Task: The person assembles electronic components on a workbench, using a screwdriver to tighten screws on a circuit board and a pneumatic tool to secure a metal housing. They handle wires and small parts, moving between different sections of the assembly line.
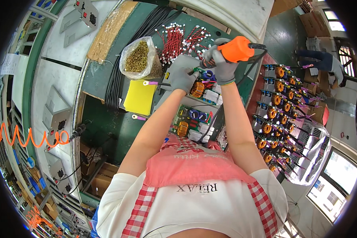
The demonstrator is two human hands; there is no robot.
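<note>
My right hand (225,68), in a grey glove, is wrapped round an orange corded electric screwdriver (236,50). The dark front end of the tool points down left, over the far side of a circuit board (208,94) with a copper coil and blue capacitors. At that board's left edge is my left hand (182,80), also gloved, its fingers bent and drawn together; what they pinch, if anything, is hidden. A dark cable with a purple-sleeved ring terminal (150,83) comes out beside it. Closer to my body lies a second similar circuit board (190,122).
Beyond my left hand stand a clear bag of small brassy screws (137,57) and yellow sheets (139,97). Red-black wire leads (173,43) and a bundle of black cables (117,77) lie farther back. Rows of finished-looking boards (275,113) fill the right side. A person (325,63) bends at far right.
</note>
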